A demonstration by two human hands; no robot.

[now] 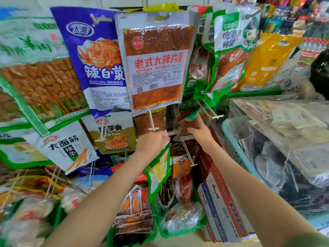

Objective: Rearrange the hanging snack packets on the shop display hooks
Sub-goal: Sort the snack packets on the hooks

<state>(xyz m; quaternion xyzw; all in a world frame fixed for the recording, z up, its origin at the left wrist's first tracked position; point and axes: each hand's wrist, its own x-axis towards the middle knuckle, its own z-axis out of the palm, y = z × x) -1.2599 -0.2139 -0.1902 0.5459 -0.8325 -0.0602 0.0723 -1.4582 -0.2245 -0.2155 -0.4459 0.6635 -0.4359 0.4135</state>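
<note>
- The left hand (151,142) was raised to the middle of the display, its fingers closed on the top edge of a green-edged packet (159,171) that hung down below the hand, tilted.
- The right hand (200,133) reached in just beside it, thumb and fingers pinching a small red-brown packet (187,127) with a green top, held in front of the central rack.
- The two hands were near each other but apart, with the end of a white hook peg (153,128) just above the left one.
- Directly above both hands hung a large spicy strip packet (155,65), orange-red with a white label band and red lettering.
- To its left hung a blue packet (97,56), partly overlapped by the strip packet, and farther left a blurred skewer packet (41,82).
- Below those hung a white packet (66,147) and an olive packet (114,135), side by side.
- To the right of the strip packet hung green duck-leg packets (229,56), then a yellow packet (267,63).
- Under the hands, a green bin (179,233) held loose clear-wrapped snacks, and a printed cardboard box (221,198) stood beside it.
- At the right, a teal basket (231,146) carried clear plastic bags (284,132) piled on top.
</note>
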